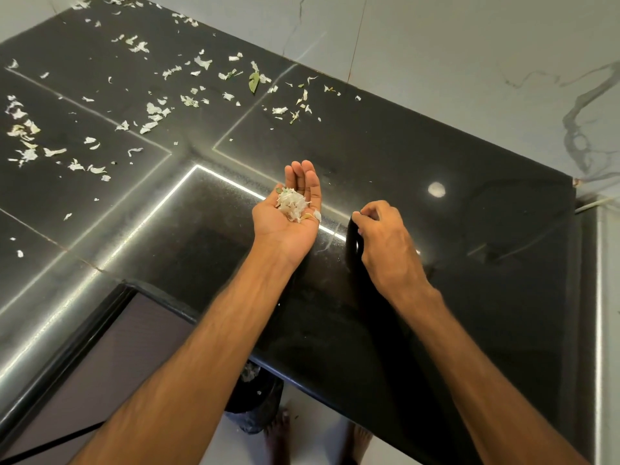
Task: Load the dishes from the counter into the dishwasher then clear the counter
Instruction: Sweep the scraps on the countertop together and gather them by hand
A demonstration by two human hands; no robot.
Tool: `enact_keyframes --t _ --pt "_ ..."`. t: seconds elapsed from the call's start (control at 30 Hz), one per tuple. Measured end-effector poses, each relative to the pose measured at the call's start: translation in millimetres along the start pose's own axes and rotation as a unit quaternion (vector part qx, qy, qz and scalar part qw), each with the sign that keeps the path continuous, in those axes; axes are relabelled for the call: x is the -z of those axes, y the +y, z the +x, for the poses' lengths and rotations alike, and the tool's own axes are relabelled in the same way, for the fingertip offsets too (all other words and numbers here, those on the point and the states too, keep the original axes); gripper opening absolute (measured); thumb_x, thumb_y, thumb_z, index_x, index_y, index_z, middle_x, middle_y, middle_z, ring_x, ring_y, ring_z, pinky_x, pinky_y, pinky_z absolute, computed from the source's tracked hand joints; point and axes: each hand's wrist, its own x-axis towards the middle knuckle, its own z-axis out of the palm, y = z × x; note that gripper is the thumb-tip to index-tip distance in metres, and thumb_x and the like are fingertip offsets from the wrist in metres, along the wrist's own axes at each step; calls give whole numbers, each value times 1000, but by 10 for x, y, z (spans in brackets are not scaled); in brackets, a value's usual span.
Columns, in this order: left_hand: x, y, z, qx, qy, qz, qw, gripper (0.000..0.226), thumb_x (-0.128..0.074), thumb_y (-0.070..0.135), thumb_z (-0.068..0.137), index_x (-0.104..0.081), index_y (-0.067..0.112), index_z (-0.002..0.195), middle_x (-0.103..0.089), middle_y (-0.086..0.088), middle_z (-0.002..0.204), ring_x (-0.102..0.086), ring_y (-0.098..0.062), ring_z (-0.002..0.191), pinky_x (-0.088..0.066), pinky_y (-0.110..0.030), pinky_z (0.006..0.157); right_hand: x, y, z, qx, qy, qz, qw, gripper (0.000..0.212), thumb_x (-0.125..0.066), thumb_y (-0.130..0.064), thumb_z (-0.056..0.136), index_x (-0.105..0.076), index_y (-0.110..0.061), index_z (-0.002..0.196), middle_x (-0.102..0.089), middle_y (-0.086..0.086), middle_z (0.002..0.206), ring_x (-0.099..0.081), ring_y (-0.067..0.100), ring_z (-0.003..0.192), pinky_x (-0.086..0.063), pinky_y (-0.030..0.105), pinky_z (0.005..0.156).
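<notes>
two hands: seen above a black bench, with no dishes in view on it.
left hand: held palm up and cupped wide, fingers loosely extended; a small heap of pale scraps is carried in the palm.
right hand: turned palm down over the bench, fingers curled with the tips drawn together near the surface; whether a scrap is pinched there cannot be told.
scattered peelings: many pale flakes are spread over the far and left parts of the bench, well apart from both hands; a green leaf lies among them.
near part of the bench: judged largely cleared, only faint smears being seen around the hands.
bin: a dark container is glimpsed on the floor below the bench edge, between the forearms, with pale bits inside.
step in hand: judged to be the clearing of the bench, scraps being gathered into the cupped palm; the dish loading is judged to be done, though no dishwasher is shown.
next move: the palm must be kept level while it is carried to the bin, or more flakes must be picked from the far left.
writing: no brand, label or lettering can be read anywhere.
</notes>
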Motion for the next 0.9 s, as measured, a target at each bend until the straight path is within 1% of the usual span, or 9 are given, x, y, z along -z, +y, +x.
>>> enact_keyframes --t 0.1,0.17,0.3,0.43,0.57,0.7,0.73,0.8,0.9 --pt "1 -25 -5 2 3 4 1000 42 -31 16 108 -67 -3 98 -70 -15 98 -73 -33 84 -57 -38 84 95 -98 108 -14 -8 -36 999 21 -60 13 86 -72 -2 93 -57 7 100 -51 19 88 -47 27 66" --pt "11 -35 -6 3 4 5 1000 41 -31 16 108 -67 -2 98 -70 -15 98 -73 -33 85 -57 -38 84 178 -165 200 -17 -23 -54 998 21 -56 13 87 -71 -2 87 -56 9 92 -48 21 78 -47 33 63" --pt "33 -33 -4 2 8 5 1000 39 -31 15 108 -66 -1 102 -70 -14 100 -73 -32 86 -58 -38 82 286 -276 322 -27 -50 -56 997 23 -55 11 89 -72 -2 98 -65 14 92 -64 32 78 -59 42 71" --pt "42 -7 -27 0 5 8 1000 39 -31 15 108 -66 -1 103 -70 -14 100 -73 -32 85 -58 -38 80 319 -287 424 -62 -66 -42 995 17 -61 9 88 -72 -3 92 -67 13 88 -67 32 79 -61 42 73" --pt "38 42 -60 -2 2 9 1000 39 -30 14 107 -65 -1 103 -69 -14 101 -73 -33 85 -58 -39 81 305 -315 447 -69 -59 -37 995 16 -61 9 86 -70 -4 90 -66 12 87 -65 31 78 -61 42 72" --pt "18 73 -98 -2 10 18 1000 41 -29 15 107 -66 -2 106 -70 -15 104 -72 -33 92 -58 -38 87 298 -400 448 -75 -54 -46 995 16 -59 9 88 -65 -5 91 -48 3 72 -48 21 61 -50 33 64" --pt "19 85 -109 -1 11 25 1000 42 -28 15 108 -66 -2 107 -70 -15 105 -71 -33 97 -56 -38 92 288 -405 470 -84 -52 -25 995 14 -62 6 87 -68 -6 89 -51 3 72 -52 20 63 -52 32 64" --pt "34 117 -131 5 7 37 999 44 -26 17 108 -66 -3 111 -71 -16 110 -69 -33 107 -51 -37 102 291 -393 514 -127 -52 75 988 12 -73 -4 81 -78 -15 84 -67 1 75 -68 19 73 -58 29 68" --pt "85 198 -164 12 -1 47 999 46 -25 19 110 -64 -3 121 -70 -16 117 -65 -34 118 -48 -37 107 394 -417 505 -186 -33 273 943 11 -85 -11 73 -82 -21 77 -74 -5 66 -73 7 68 -61 23 70"
